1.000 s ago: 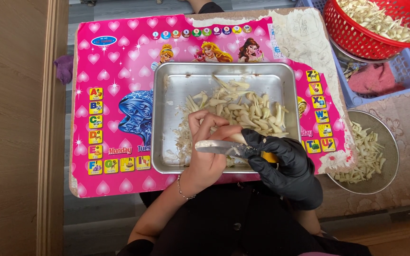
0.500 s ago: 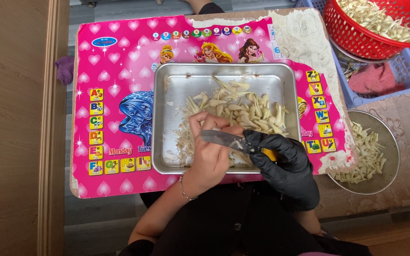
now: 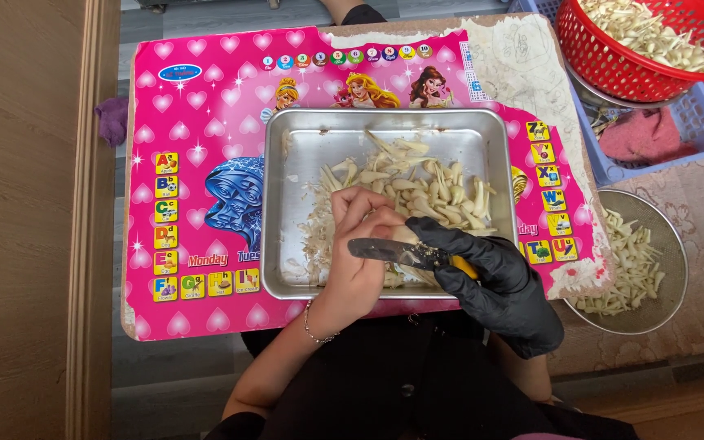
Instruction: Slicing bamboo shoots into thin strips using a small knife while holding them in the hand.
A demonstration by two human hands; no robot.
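My bare left hand [image 3: 358, 244] holds a pale mushroom [image 3: 403, 235] over the near edge of a metal tray [image 3: 287, 212]. My right hand [image 3: 490, 281], in a black glove, grips a small knife [image 3: 389, 251] with a yellow handle; its blade lies flat against the mushroom, pointing left. A heap of pale mushroom stems [image 3: 417, 183] fills the tray's middle and right. Thin trimmings [image 3: 318, 240] lie at the tray's near left.
The tray rests on a pink children's board [image 3: 197, 163] on a low table. A metal bowl of cut pieces [image 3: 637, 261] sits right. A red basket of mushrooms [image 3: 645, 37] stands in a blue crate [image 3: 694, 130] at the far right. A purple cloth [image 3: 112, 121] lies left.
The knife blade has tilted and slid a little across the mushroom in my left hand. Both hands stay over the tray's near edge.
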